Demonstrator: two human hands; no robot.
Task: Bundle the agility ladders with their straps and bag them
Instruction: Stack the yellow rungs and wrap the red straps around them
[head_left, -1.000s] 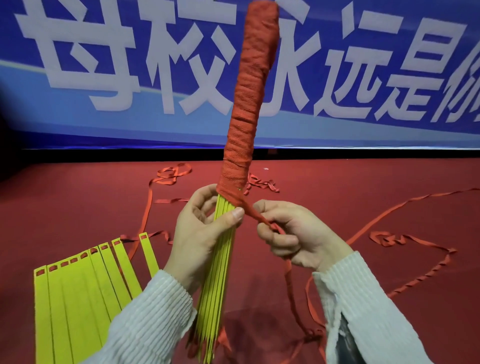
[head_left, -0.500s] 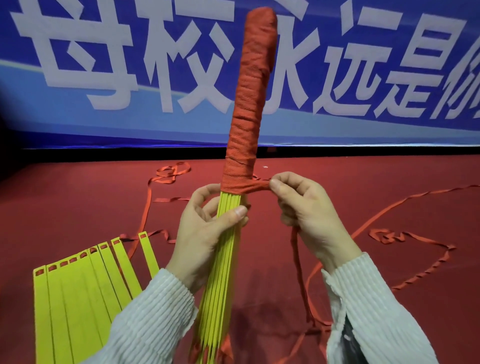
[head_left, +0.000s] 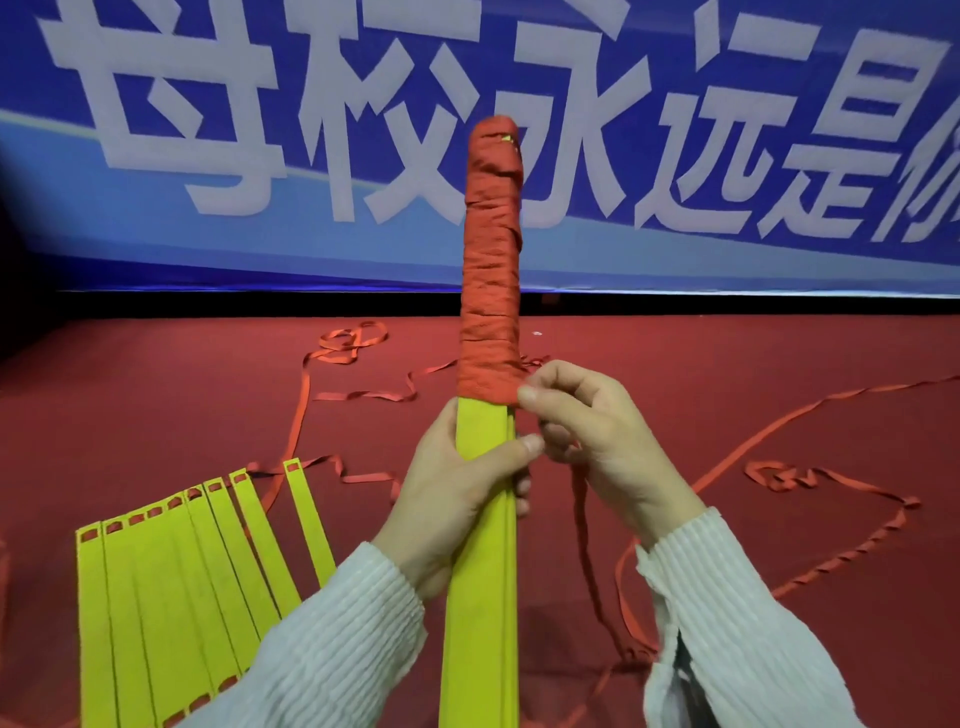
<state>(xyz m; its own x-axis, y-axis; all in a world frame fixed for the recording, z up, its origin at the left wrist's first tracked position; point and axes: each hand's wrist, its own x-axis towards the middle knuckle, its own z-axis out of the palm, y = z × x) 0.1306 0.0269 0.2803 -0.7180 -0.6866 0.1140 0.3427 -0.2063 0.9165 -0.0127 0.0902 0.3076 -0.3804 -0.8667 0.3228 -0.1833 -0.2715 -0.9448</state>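
I hold a stack of yellow ladder rungs (head_left: 483, 571) upright in front of me. Its upper half is wound tightly in red strap (head_left: 491, 291). My left hand (head_left: 457, 499) grips the yellow stack just below the wrapping, thumb across the front. My right hand (head_left: 597, 441) pinches the red strap at the lower edge of the wrapping, right beside the stack. From that hand the loose strap (head_left: 584, 545) hangs down to the floor. A second set of yellow rungs (head_left: 171, 587) lies fanned out on the floor at the lower left.
Red carpet (head_left: 156, 405) covers the floor, with long loops of loose red strap (head_left: 810, 483) trailing across it on the right and behind the bundle. A blue banner (head_left: 260, 156) with large white characters hangs at the back.
The bundle has turned so its flat yellow face shows. My right hand carried the strap round the stack and now pinches it at the wrap's lower edge. The bundle sits lower in view.
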